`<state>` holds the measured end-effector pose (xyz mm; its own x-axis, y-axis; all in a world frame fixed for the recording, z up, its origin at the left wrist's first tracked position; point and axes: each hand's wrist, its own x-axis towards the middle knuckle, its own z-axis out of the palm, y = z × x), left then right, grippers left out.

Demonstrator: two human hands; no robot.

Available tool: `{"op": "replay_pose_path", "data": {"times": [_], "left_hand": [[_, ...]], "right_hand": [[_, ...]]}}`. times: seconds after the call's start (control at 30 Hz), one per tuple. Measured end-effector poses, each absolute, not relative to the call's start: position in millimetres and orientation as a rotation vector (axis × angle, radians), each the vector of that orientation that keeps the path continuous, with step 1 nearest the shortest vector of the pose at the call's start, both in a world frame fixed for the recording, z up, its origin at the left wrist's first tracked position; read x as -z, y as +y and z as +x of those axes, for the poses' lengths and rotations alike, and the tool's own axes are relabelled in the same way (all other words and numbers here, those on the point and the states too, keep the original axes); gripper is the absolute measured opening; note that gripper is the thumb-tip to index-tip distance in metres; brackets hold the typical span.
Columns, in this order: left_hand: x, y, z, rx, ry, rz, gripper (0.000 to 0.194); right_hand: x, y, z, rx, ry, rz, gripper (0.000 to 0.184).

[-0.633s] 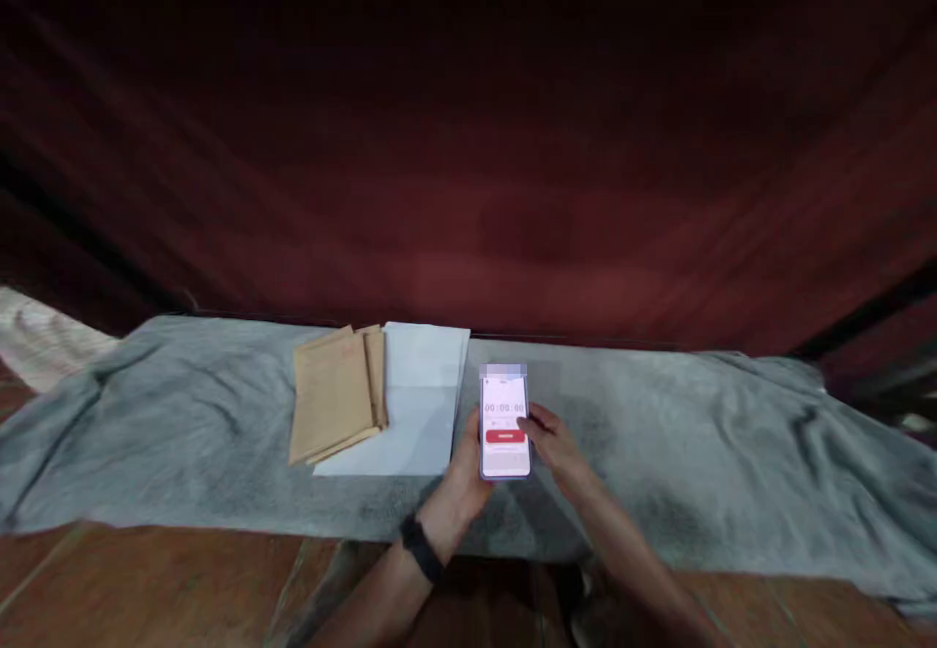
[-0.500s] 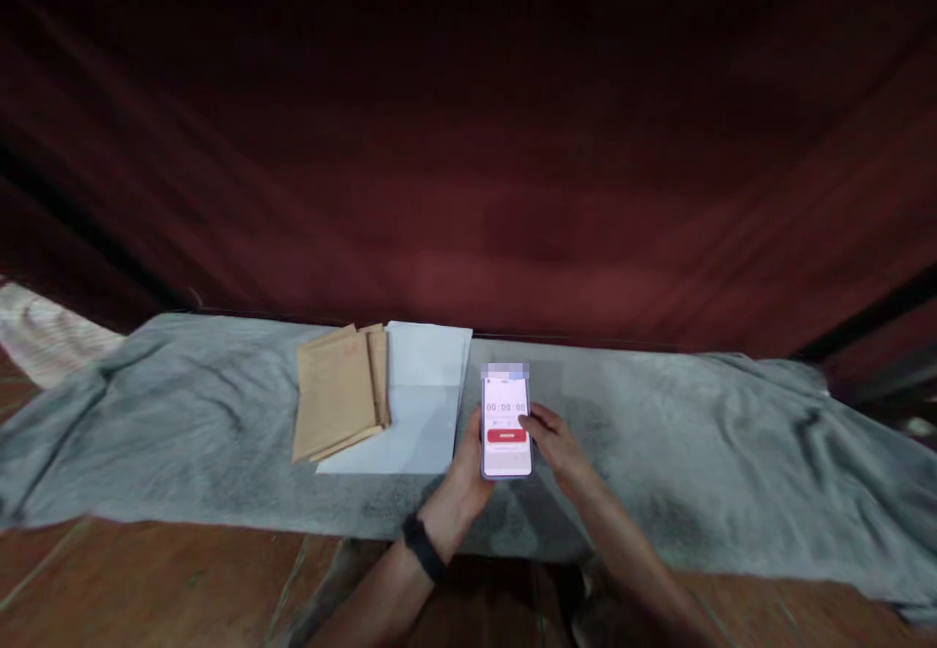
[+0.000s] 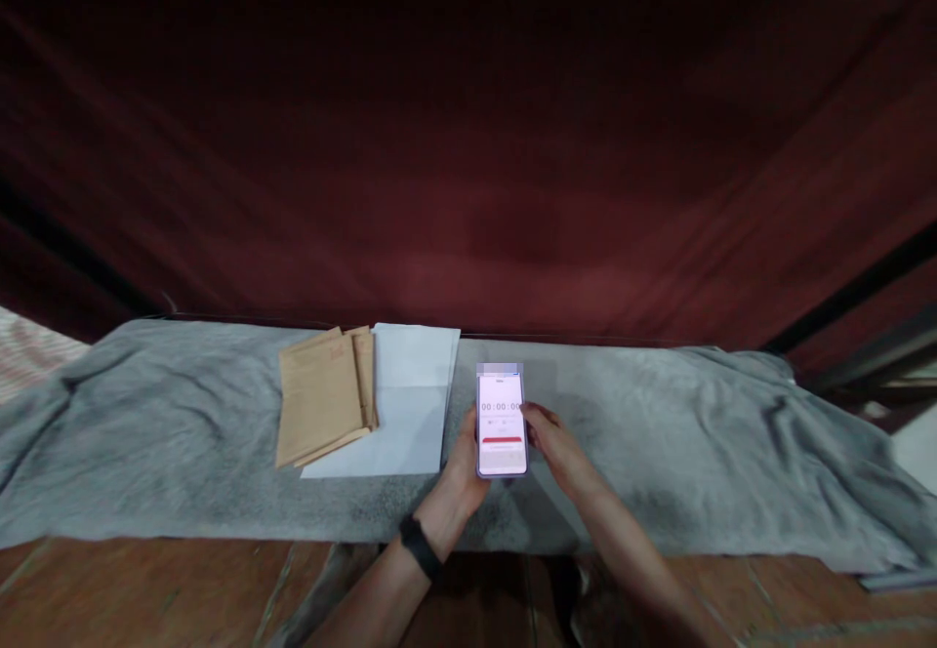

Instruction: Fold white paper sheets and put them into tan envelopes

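A lit smartphone (image 3: 502, 428) is held upright-on over the bench, showing a row of zeros like a timer and a red bar below it. My left hand (image 3: 466, 463), with a black band on its wrist, wraps the phone's left side and lower back. At the right edge, my right hand (image 3: 550, 433) grips the phone, its thumb by the last digits and its other fingers partly hidden behind. Left of the phone lie several brown envelopes (image 3: 322, 399), overlapping white paper sheets (image 3: 410, 404).
A grey cloth (image 3: 659, 453) covers the long low bench under everything. Behind it hangs a dark red curtain-like surface (image 3: 468, 189). Terracotta tiles (image 3: 168, 589) show along the front, and a pale patterned fabric (image 3: 29, 350) lies at far left.
My right thumb has shifted up and right, from over the screen to its edge. On the screen the red button has become a thinner bar. The view has turned slightly right.
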<state>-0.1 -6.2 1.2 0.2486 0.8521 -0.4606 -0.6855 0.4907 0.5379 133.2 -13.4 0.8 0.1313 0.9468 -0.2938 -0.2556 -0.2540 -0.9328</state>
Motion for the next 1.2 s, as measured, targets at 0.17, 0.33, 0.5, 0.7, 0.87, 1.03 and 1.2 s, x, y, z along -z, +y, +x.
{"op": "replay_pose_path", "data": {"times": [0.17,0.33,0.5,0.7,0.87,1.03,1.2], "left_hand": [[-3,-7,8,-1.012,0.854,0.242,0.03],[1,-8,12,-0.972,0.86,0.233,0.036],[4,-8,15,-0.982,0.866,0.215,0.036],[8,-9,15,-1.0,0.864,0.225,0.032],[8,-10,15,-0.994,0.855,0.212,0.029],[5,-12,15,-0.993,0.852,0.227,0.03],[4,-11,16,-0.97,0.851,0.209,0.032]], "right_hand": [[-15,-21,141,-1.382,-0.828,-1.279,0.036],[-13,-22,145,-1.429,-0.872,-1.216,0.039],[-7,-21,146,-1.406,-0.883,-1.233,0.035],[-7,-20,144,-1.367,-0.831,-1.291,0.032],[-5,-19,146,-1.376,-0.833,-1.299,0.033],[-4,-20,149,-1.404,-0.846,-1.273,0.034],[-9,-24,150,-1.423,-0.869,-1.259,0.03]]}}
